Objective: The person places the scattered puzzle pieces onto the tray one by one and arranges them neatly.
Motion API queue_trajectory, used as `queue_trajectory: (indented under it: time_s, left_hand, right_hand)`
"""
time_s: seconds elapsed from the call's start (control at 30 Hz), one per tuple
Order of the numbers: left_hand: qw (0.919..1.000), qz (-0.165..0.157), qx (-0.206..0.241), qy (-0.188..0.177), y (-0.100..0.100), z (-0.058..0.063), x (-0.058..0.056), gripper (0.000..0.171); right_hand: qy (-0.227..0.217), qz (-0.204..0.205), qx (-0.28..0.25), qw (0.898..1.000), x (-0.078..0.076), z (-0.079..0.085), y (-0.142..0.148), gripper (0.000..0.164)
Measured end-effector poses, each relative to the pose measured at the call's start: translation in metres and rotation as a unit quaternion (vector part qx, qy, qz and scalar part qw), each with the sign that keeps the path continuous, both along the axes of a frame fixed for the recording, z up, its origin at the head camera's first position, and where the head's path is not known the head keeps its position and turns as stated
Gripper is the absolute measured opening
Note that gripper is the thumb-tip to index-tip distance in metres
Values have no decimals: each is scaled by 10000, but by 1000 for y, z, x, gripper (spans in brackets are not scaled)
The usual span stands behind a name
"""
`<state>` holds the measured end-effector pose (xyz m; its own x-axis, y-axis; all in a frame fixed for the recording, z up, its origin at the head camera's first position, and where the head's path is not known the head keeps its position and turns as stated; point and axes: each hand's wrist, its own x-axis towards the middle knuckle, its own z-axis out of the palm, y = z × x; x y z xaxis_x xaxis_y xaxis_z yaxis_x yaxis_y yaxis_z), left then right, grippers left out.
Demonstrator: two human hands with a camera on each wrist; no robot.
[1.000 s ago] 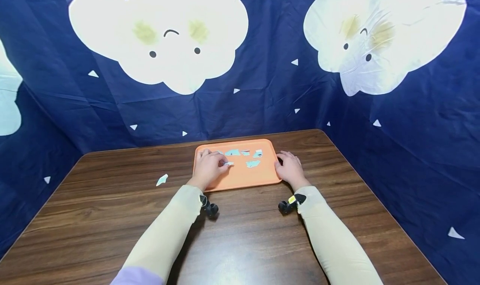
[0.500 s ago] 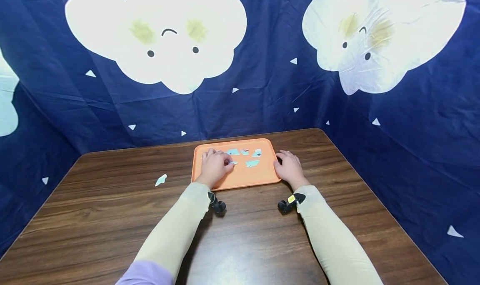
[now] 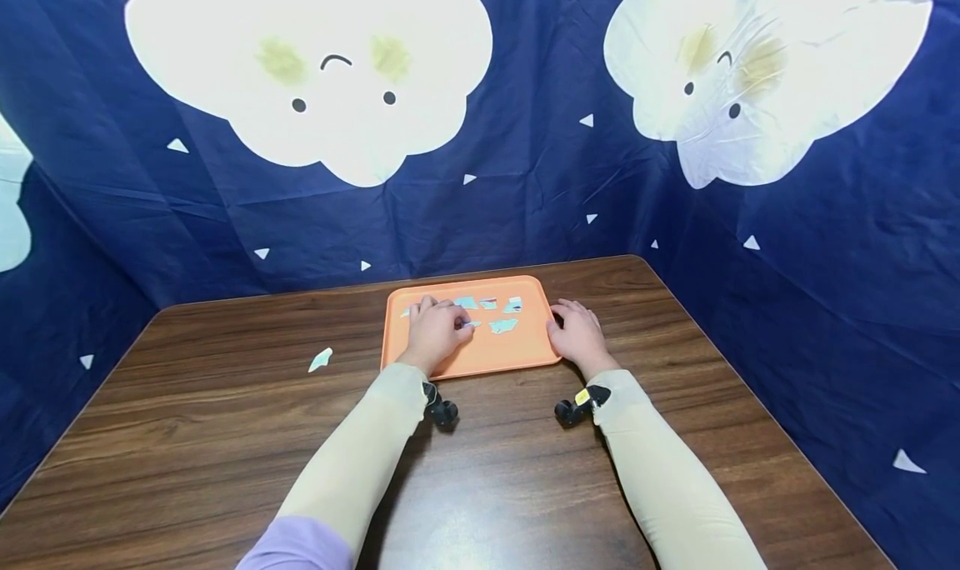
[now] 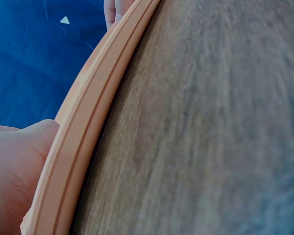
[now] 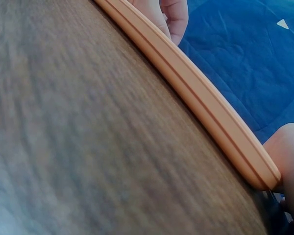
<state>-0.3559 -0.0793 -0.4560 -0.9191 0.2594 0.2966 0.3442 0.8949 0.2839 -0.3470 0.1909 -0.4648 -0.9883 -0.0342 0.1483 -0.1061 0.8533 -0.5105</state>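
Observation:
In the head view an orange tray [image 3: 510, 355] lies on the wooden table, bearing several torn pale-blue paper pieces. My left hand [image 3: 435, 334] is over the tray's left half, thumb and fingers pinching a small torn paper piece [image 3: 472, 324]. Just right of it lies a larger paper piece [image 3: 503, 326]. Along the far side are more paper pieces [image 3: 513, 305], one partly hidden by my left fingers. My right hand [image 3: 579, 337] grips the tray's right edge, thumb at the rim. The right wrist view shows that thumb [image 5: 289, 149] against the tray's side.
One loose paper scrap [image 3: 320, 359] lies on the table [image 3: 187, 403] left of the tray. A dark blue cloth [image 3: 525, 212] with white clouds hangs behind the table and along both sides. Small black cameras are strapped to both wrists.
My left hand has slid to the right across the tray with the small paper piece, uncovering a scrap at the tray's far left. My right hand stays at the tray's edge.

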Motion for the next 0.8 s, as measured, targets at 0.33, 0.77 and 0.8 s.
queue_trajectory:
  time_s: [0.33,0.77,0.8]
  left_hand:
    - [10000,24,-28,57,2,-2,1,14]
    - [9992,-170,293,206,-14,2,6,20]
    - [9988,-198,348,275,-17,3,7,20]
  right_hand:
    - [81,65,82,9999,2,2,0,44]
    - [3,65,74,10000,3,3,0,45]
    - [3,64,63,10000,3,3,1,45]
